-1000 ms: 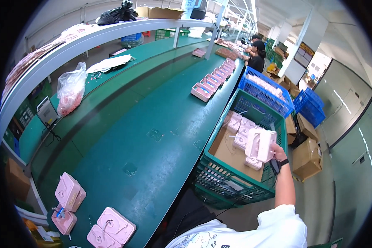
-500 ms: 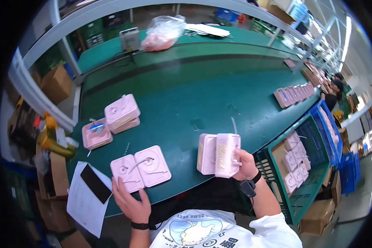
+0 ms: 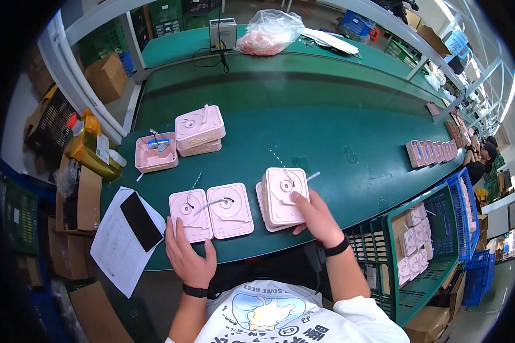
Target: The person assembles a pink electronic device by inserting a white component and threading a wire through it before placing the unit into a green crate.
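The right hand (image 3: 320, 222) grips stacked pink cases (image 3: 280, 208); the left hand (image 3: 190, 260) touches a pink box (image 3: 189, 216), near left; a green crate (image 3: 443, 243) stands right.

The right hand (image 3: 320, 222) grips with its thumb (image 3: 298, 198) over the top and a fingertip (image 3: 299, 230) showing below, its forearm (image 3: 349, 277) behind the grip, while the left hand (image 3: 190, 262), left of that grip, lies palm down, thumb spread.
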The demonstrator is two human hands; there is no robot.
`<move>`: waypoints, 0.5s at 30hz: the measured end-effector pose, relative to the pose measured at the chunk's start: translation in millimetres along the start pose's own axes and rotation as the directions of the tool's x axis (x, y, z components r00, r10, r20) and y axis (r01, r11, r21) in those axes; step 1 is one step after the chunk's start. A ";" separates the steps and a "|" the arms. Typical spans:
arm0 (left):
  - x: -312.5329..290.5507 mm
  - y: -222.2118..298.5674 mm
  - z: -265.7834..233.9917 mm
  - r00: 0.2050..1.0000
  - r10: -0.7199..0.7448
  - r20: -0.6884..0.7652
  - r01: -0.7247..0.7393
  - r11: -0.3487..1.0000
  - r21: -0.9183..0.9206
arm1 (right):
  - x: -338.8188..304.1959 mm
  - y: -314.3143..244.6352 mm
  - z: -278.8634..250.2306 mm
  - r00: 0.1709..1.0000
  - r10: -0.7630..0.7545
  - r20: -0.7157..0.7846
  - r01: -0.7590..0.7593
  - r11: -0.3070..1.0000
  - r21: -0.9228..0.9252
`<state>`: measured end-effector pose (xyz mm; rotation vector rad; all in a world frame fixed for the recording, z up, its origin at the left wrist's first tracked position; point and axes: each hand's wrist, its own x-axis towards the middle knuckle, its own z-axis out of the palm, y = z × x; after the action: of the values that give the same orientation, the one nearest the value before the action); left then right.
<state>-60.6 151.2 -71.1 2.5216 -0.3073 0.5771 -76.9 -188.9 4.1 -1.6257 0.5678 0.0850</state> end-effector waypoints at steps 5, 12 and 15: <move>2.4 3.2 0.1 1.000 -0.006 0.007 0.006 1.000 0.010 | -13.0 26.1 12.6 0.870 -0.460 -0.177 0.320 0.801 -0.506; 0.2 1.3 -1.2 1.000 -0.014 0.012 0.014 0.999 0.034 | -43.8 2.9 12.4 0.849 -0.471 -0.237 0.332 0.826 -0.455; 2.4 0.9 -1.0 1.000 -0.023 0.013 0.022 0.999 0.046 | -46.3 4.4 22.5 0.773 -0.609 -0.181 0.381 0.673 -0.634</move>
<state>-59.1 150.7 -68.9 2.5710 -0.2729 0.5639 -113.0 -153.3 14.3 -2.3727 0.3651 -0.5507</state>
